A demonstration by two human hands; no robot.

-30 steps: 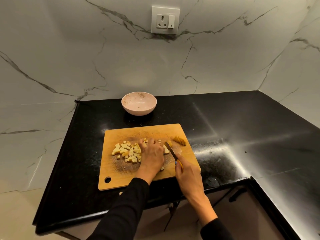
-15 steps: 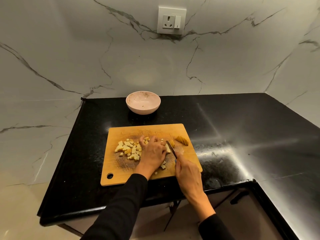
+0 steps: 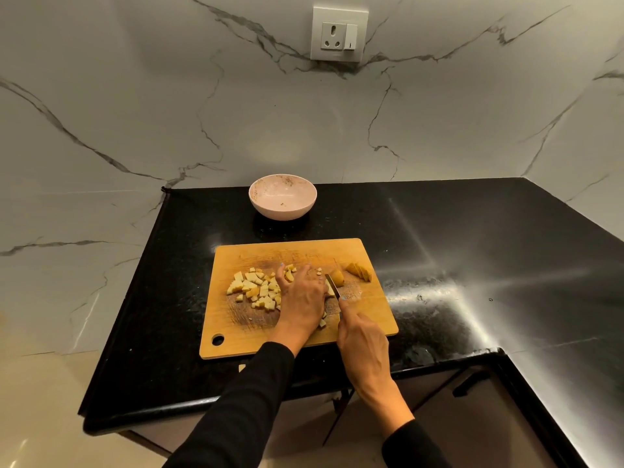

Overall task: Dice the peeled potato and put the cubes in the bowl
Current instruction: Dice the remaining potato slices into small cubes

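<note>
Left hand (image 3: 300, 295) hides potato — knife (image 3: 332, 285) half-seen.

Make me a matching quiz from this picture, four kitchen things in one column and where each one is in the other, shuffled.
Things:
1. bowl
2. knife
3. diced potato cubes
4. wall socket

Places:
A. left part of the cutting board
B. marble wall above the counter
C. in the right hand
D. on the counter behind the board

Pairs: 1-D, 2-C, 3-A, 4-B

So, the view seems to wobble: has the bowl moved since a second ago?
No. The bowl sits at the same spot behind the cutting board's far edge; only the camera shifted.
</note>
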